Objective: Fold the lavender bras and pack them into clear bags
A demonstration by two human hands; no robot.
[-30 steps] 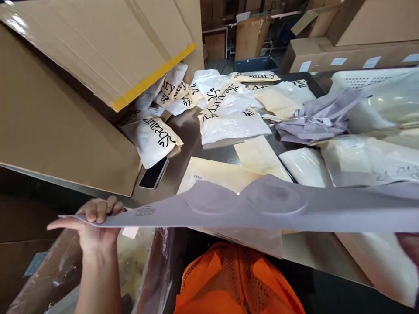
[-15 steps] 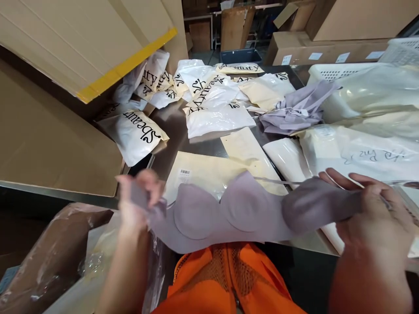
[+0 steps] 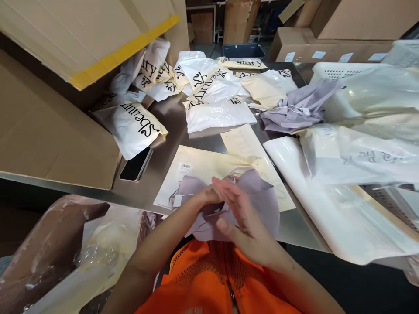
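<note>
Lilac smooth-fabric bra with moulded cups is bunched on a flat cream plastic mailer with a barcode label, right at the front of the grey metal table. Bra's near edge covers the table lip and reaches the orange mesh vest in this view.

Right hand over the bra: fingers extended together, thumb spread off, not closed on anything. Left hand crosses in at the bra's middle; its fingers are mostly behind the right hand, can't tell if they grip.

Room: left, a bare metal strip between mailer and black-screened phone; phone sits just beside the brown cardboard box. Right, a narrow metal wedge between mailer and glossy white plastic sheet, which overhangs the front edge. Far side, white-and-cream printed pouches sit near the second cream mailer, which meets the first one's far right side. Lilac fabric bundle lies beyond the sheet, well apart from both hands.
</note>
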